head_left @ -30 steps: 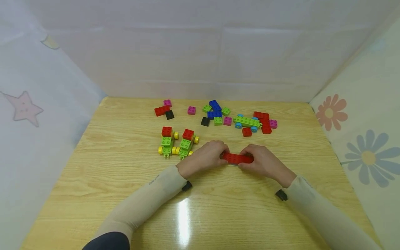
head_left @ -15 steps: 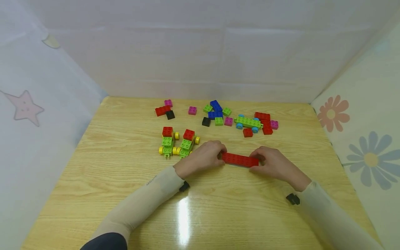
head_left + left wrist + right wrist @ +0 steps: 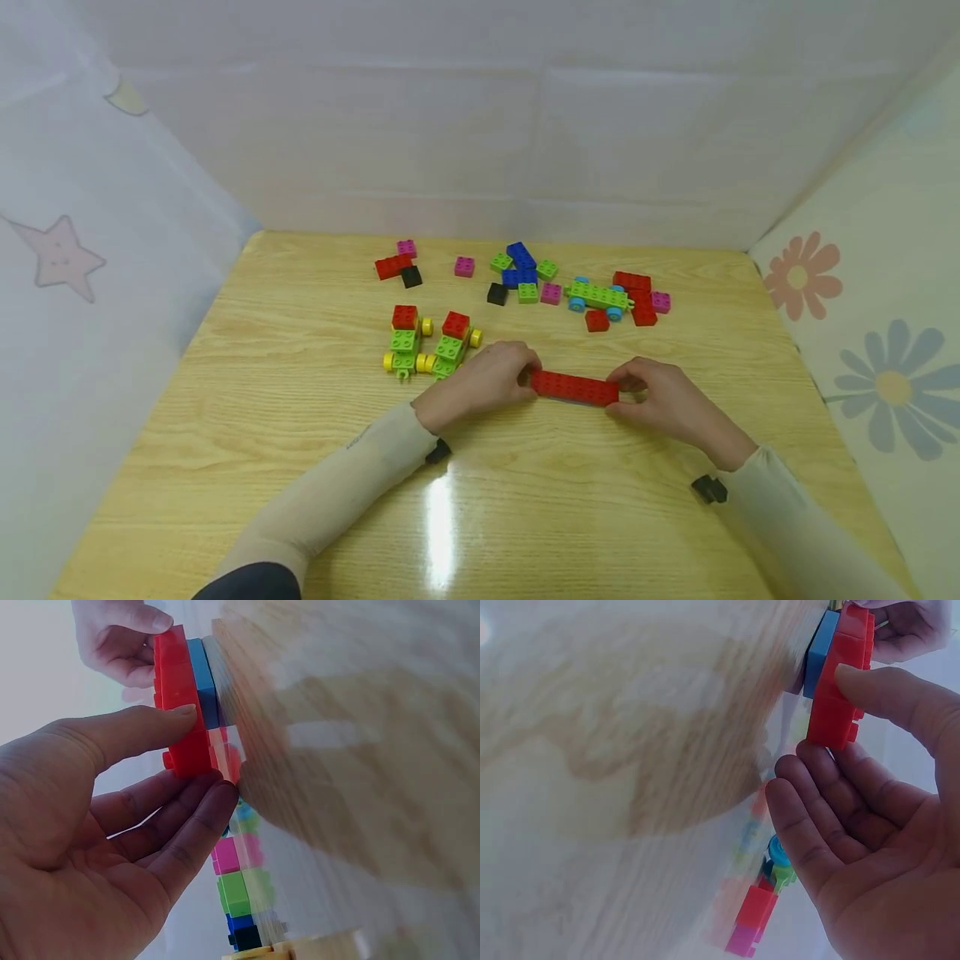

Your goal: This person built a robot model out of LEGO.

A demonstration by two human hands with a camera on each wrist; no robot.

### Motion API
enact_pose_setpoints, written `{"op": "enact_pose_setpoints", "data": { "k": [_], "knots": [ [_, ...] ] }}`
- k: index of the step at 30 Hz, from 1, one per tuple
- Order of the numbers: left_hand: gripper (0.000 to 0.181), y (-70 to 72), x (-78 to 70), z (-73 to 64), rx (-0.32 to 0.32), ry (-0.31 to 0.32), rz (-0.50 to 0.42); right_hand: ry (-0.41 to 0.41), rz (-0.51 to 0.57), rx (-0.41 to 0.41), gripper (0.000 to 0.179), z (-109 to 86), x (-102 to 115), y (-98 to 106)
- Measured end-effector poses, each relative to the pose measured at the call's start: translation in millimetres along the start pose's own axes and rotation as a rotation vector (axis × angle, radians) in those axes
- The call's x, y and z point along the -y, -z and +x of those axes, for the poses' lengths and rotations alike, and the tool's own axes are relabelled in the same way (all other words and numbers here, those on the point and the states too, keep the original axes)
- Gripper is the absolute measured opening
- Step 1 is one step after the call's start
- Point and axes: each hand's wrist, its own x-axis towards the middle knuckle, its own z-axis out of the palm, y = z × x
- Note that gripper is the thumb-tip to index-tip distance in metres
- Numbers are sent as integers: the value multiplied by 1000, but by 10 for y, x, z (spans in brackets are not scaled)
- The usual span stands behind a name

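A long bar of red toy bricks [image 3: 573, 388] sits on top of a blue brick [image 3: 202, 682], low over the tabletop; the blue brick lies under the bar's middle. My left hand [image 3: 487, 379] holds the bar's left end, thumb on the near side and fingers on the far side. At the other end, my right hand [image 3: 667, 400] pinches the bar in the same manner. In the right wrist view, the thumb presses the red side [image 3: 832, 712] while the fingers reach round behind its end. Both wrist views show the red bar overhanging the blue brick.
Two yellow-wheeled toy cars [image 3: 403, 342] of green and red bricks stand left of the left hand. Behind, a green base [image 3: 597, 295] with blue wheels stands among red bricks [image 3: 633, 282]. Loose pink, green, black and blue bricks [image 3: 521, 255] lie along the table's back.
My right hand has shifted right and slightly nearer, so more of the red bar's right end shows. My left hand has stayed almost in place.
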Motion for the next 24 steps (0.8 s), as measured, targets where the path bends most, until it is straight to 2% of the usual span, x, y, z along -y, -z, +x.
{"op": "enact_pose_setpoints", "data": {
  "k": [7,14,21,24],
  "knots": [
    [32,43,-14,-102,-13,21,5,20,-6,-4,39,14,53,2],
    [36,174,-46,-255,-51,13,-14,60,-24,-34,37,23,143,26],
    [37,440,-63,-532,-146,28,-19,121,-26,-49,36,109,407,87],
    [38,577,-20,-655,-198,28,-15,138,-3,-58,37,187,553,106]
  ]
}}
